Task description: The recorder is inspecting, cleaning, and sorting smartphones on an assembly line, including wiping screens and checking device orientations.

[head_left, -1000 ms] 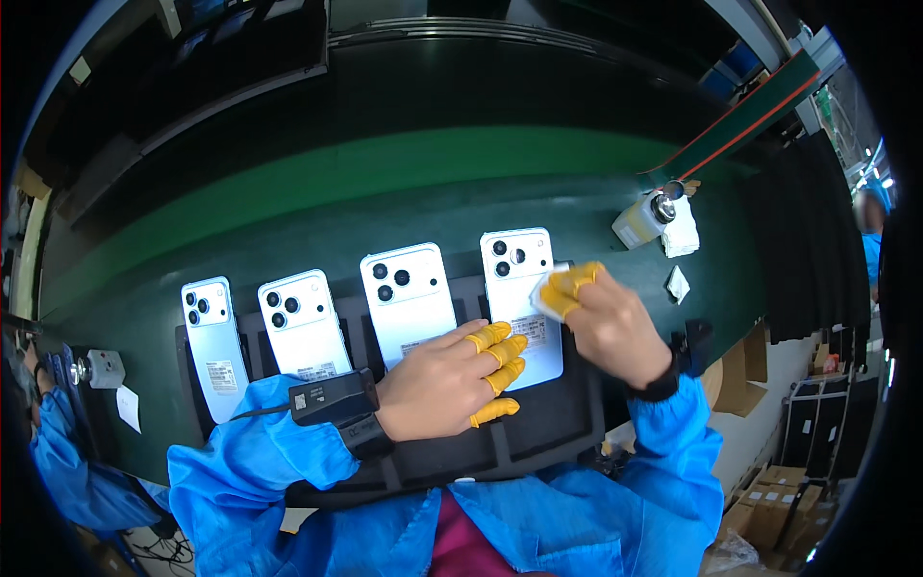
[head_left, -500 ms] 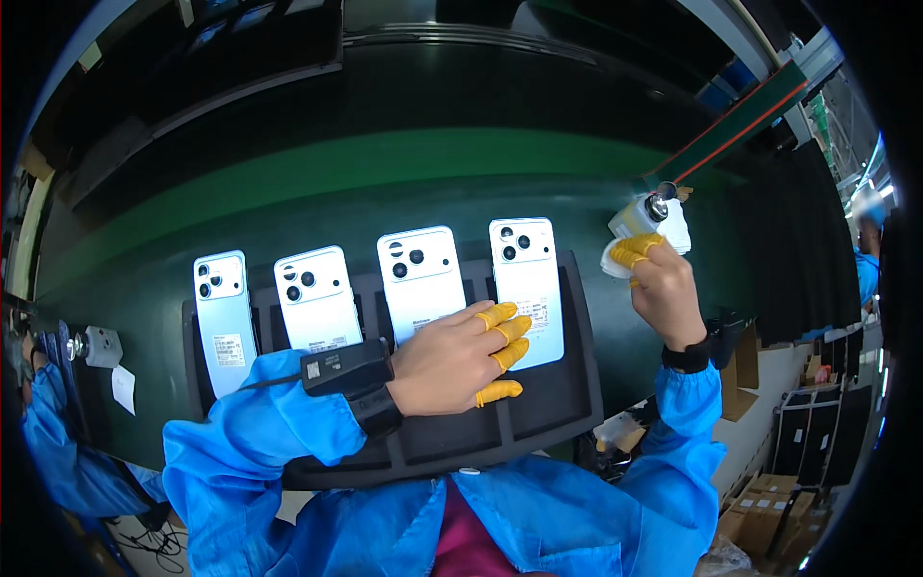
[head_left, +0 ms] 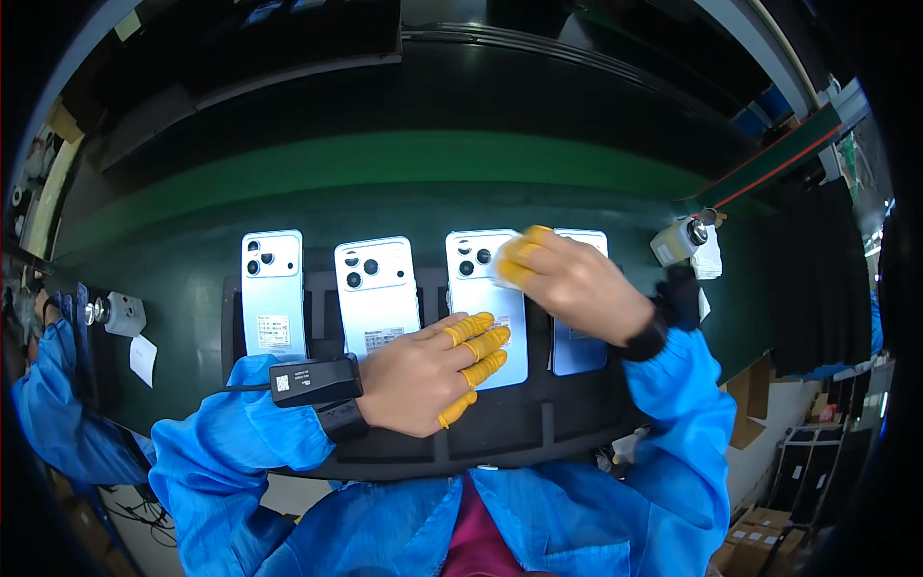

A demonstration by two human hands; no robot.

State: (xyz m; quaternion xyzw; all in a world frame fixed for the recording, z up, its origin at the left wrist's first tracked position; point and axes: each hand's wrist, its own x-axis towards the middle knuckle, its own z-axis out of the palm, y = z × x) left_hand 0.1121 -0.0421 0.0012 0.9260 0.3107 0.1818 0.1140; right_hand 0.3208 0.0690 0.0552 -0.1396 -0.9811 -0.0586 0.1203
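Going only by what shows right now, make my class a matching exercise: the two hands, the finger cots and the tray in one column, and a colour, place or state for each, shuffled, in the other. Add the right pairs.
Column one
1. left hand
2. right hand
3. finger cots
4. tray

Column two
A. yellow
B. holds a white wipe
C. dark, beneath the phones
D. fingers over the third phone from the left

Pairs: 1-D, 2-B, 3-A, 4-C
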